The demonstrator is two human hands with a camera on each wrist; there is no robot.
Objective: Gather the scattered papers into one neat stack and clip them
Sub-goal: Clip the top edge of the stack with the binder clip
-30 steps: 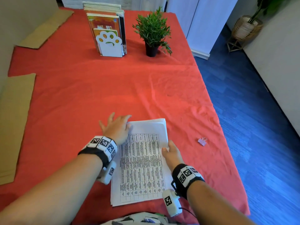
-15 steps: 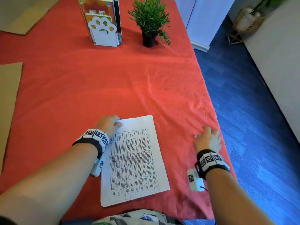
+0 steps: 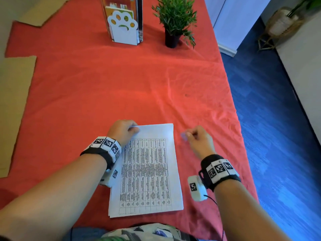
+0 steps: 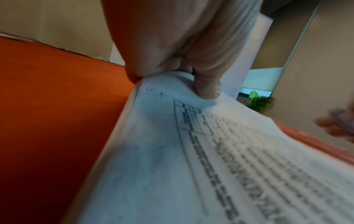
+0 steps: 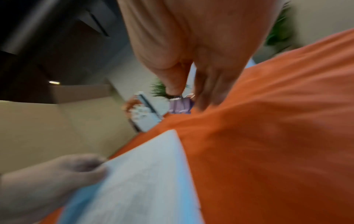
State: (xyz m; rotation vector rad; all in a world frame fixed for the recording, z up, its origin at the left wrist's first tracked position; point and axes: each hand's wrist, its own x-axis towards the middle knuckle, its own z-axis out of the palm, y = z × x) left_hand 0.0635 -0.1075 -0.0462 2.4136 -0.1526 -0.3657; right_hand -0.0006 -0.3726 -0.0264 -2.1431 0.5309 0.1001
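Observation:
A stack of printed papers (image 3: 147,169) with a table on the top sheet lies on the red tablecloth (image 3: 104,84) in front of me. My left hand (image 3: 124,130) grips its far left corner, thumb on top of the paper stack (image 4: 191,151), lifting that corner slightly. My right hand (image 3: 196,138) hovers just right of the stack's far right corner and pinches a small lilac binder clip (image 3: 183,136) between thumb and fingers. In the blurred right wrist view the clip (image 5: 180,106) hangs from my fingertips above the cloth, beside the papers (image 5: 143,174).
At the back of the table stand a white paw-shaped bookend with books (image 3: 124,26) and a small potted plant (image 3: 175,20). Cardboard sheets (image 3: 15,105) lie along the left side. The table's right edge drops to a blue floor (image 3: 278,136).
My right hand went to the clip at the table's right, picked it up and brought it back beside the stack. My left hand closed on the stack's far left corner.

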